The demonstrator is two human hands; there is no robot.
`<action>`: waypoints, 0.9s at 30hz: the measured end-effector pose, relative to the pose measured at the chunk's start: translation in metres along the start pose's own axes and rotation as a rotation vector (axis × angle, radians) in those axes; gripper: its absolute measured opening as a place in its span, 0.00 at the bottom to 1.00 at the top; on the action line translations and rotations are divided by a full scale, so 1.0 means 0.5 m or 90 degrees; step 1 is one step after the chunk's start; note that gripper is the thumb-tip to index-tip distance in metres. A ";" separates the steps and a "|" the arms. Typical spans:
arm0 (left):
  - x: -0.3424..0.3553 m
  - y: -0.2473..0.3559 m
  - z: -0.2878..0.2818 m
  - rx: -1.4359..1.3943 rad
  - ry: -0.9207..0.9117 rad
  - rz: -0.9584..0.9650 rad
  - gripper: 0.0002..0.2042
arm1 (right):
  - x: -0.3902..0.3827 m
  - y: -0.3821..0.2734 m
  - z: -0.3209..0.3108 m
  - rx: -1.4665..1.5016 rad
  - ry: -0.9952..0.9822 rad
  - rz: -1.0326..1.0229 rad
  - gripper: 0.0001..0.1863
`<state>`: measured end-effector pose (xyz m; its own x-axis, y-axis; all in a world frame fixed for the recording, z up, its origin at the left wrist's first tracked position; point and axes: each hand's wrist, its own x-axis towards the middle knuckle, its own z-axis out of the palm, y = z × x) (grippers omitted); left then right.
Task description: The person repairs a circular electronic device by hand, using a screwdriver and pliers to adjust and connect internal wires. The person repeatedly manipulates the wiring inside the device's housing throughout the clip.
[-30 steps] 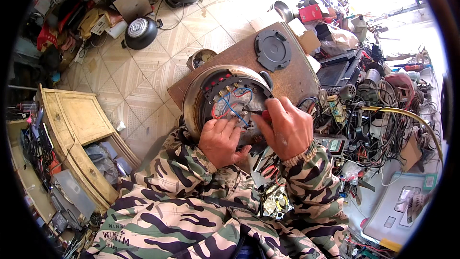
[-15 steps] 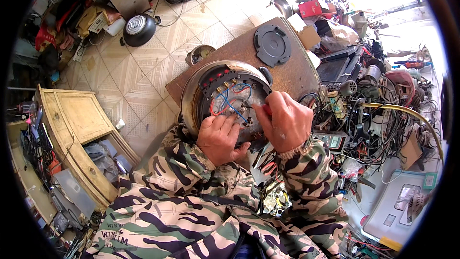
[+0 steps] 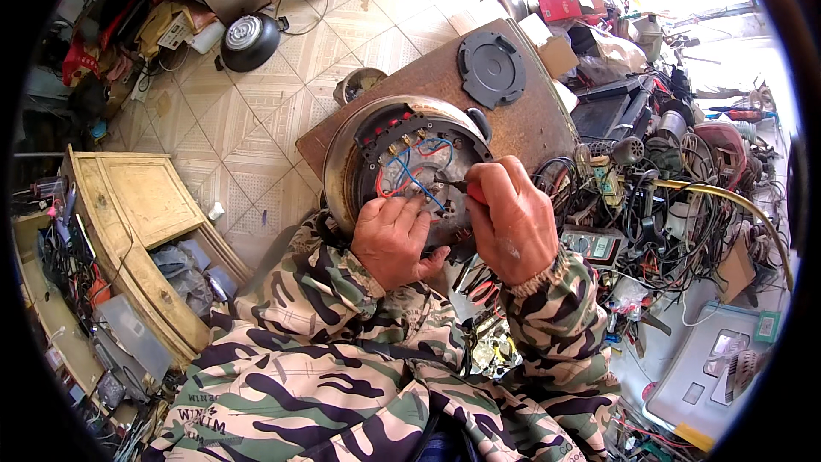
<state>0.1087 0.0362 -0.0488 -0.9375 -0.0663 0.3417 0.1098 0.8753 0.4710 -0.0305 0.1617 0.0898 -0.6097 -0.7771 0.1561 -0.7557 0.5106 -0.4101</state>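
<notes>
An upturned round electric pot [image 3: 342, 173] with a metal wall leans at the table's near edge, its underside uncovered. Blue wires [image 3: 412, 173] and red wires [image 3: 382, 184] run across its inside, by a black plastic ring. My left hand [image 3: 393, 238] grips the pot's near rim, fingers bent over inside and thumb apart; the fingertips' contact is partly hidden. In my closed right hand [image 3: 515, 222] is a red-handled screwdriver [image 3: 475, 193], its dark shaft pointing left at the pot's middle. A round black base cover [image 3: 492, 70] lies on the table beyond.
The brown wooden table [image 3: 410, 85] extends behind the pot. On the right is a dense heap of cables [image 3: 658, 231] and parts, with a grey plastic case [image 3: 697, 376] nearer me. A wooden cabinet [image 3: 145, 205] stands left; a black pan [image 3: 250, 43] lies on the tiled floor [image 3: 282, 111].
My right hand has shifted slightly right and down with the screwdriver, showing more of its shaft. The left hand stays on the rim. The view has moved a little.
</notes>
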 end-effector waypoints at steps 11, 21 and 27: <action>0.006 0.001 -0.006 -0.006 -0.005 0.001 0.28 | 0.033 0.021 0.005 0.339 -0.092 0.028 0.10; 0.004 -0.005 -0.012 -0.004 -0.022 -0.007 0.28 | 0.035 0.060 0.090 0.596 -0.006 0.193 0.16; 0.005 -0.007 -0.013 0.007 -0.040 -0.014 0.29 | 0.032 0.007 0.123 0.569 0.158 0.229 0.21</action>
<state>0.1079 0.0296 -0.0443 -0.9586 -0.0550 0.2793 0.0860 0.8793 0.4685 -0.0281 0.1284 0.0359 -0.8767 -0.4801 0.0314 -0.1204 0.1558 -0.9804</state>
